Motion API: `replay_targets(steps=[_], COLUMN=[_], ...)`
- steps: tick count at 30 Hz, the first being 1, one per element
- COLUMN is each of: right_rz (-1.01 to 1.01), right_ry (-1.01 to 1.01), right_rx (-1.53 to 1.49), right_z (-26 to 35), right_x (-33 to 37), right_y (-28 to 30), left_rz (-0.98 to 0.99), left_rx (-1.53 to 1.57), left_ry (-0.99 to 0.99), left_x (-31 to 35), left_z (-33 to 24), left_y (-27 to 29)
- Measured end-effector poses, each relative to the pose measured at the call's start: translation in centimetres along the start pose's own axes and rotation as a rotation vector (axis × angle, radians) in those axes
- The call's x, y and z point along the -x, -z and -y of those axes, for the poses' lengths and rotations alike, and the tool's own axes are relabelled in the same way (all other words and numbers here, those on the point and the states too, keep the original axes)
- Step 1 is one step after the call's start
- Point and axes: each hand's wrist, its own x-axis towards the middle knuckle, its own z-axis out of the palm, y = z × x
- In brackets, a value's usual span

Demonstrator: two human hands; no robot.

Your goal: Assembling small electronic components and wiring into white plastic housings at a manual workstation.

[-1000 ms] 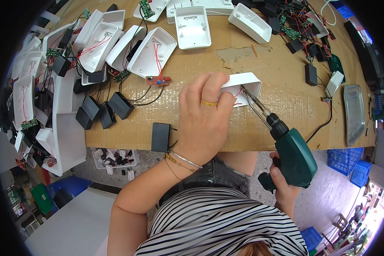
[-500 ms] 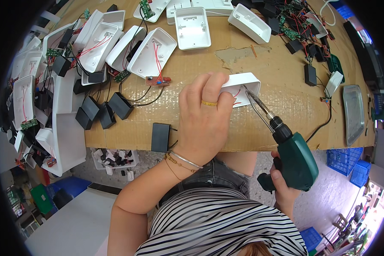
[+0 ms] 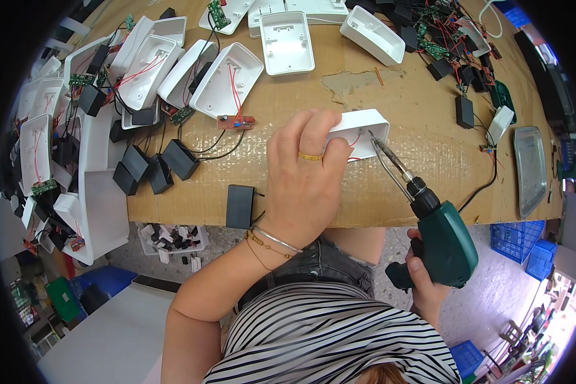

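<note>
My left hand (image 3: pixel 306 168) is closed on a white plastic housing (image 3: pixel 365 120), tilted on the cardboard-covered table, with its open side facing me. Inside the housing a short red wire shows; the rest of the interior is behind my fingers. In my right hand (image 3: pixel 424 281) is a dark green pistol-shaped soldering gun (image 3: pixel 448 246), gripped by its handle. Its metal tip reaches into the housing's right end, beside a thin metal feed tube; whether it touches anything there I cannot tell. Left of my wrist lies a black box (image 3: pixel 240 206) with a short cable.
Several white housings (image 3: pixel 227 80) with red wires and circuit boards crowd the left and back. Black boxes (image 3: pixel 180 159) lie left. Tangled boards and wires (image 3: pixel 438 48) fill the back right, with a metal tray (image 3: pixel 530 173) at the right edge. Blue crates (image 3: pixel 517 240) stand below.
The soldering gun's tip has shifted very slightly right and down, a little back from the spot inside the housing. My left hand and the housing have moved barely leftward.
</note>
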Motion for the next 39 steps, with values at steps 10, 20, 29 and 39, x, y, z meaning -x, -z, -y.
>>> replay_targets(steps=[10, 20, 29, 39], right_rz=[0.124, 0.145, 0.109, 0.115], right_ry=[-0.026, -0.039, 0.001, -0.003], right_rx=[-0.008, 0.005, -0.004, 0.003], right_z=[-0.28, -0.35, 0.28, 0.12], right_x=[-0.12, -0.26, -0.19, -0.25], right_y=[0.61, 0.49, 0.05, 0.00], left_rz=[0.007, 0.000, 0.010, -0.001], left_rx=[0.005, -0.013, -0.009, -0.015], left_ry=[-0.010, -0.009, -0.005, -0.005], left_x=[-0.05, 0.02, -0.23, -0.04], left_z=[0.07, 0.02, -0.12, 0.03], left_y=[0.12, -0.09, -0.04, -0.16])
